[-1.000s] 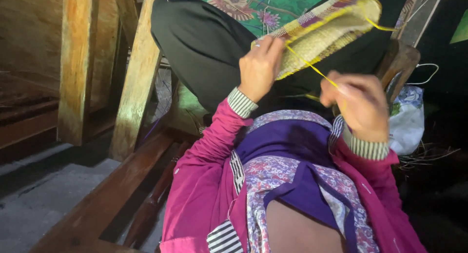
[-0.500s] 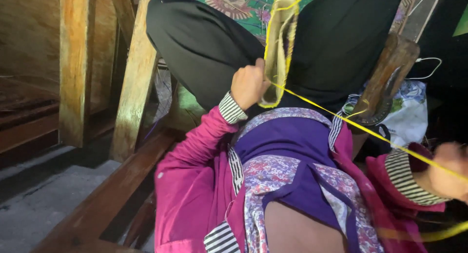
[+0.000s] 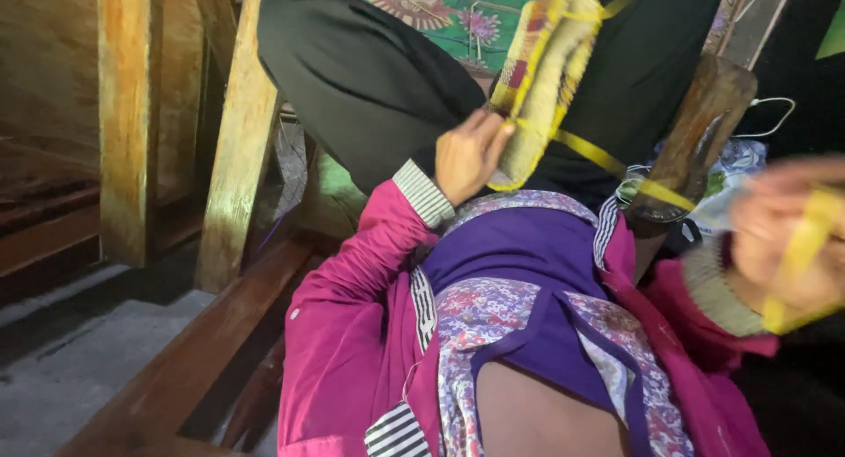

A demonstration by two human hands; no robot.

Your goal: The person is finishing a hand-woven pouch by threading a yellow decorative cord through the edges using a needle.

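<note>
My left hand (image 3: 468, 155) grips the lower edge of a small woven piece (image 3: 546, 78) in tan, yellow and red, held edge-on above my raised knee in black trousers (image 3: 370, 78). A yellow strip (image 3: 607, 162) runs from the woven piece down to the right, to my right hand (image 3: 788, 237). That hand is blurred, pulled out to the right edge, with the yellow strip wrapped in its fingers. Both arms wear magenta sleeves with striped cuffs.
Wooden posts (image 3: 233, 131) and beams (image 3: 185, 369) of a frame stand at the left over a grey concrete floor (image 3: 79, 378). A dark wooden block (image 3: 695, 131) stands upright at the right, with a white plastic bag (image 3: 735, 171) behind it.
My right hand has drawn the yellow strip out from the woven piece toward the right and slightly up. The left hand has turned the woven piece from flat to edge-on.
</note>
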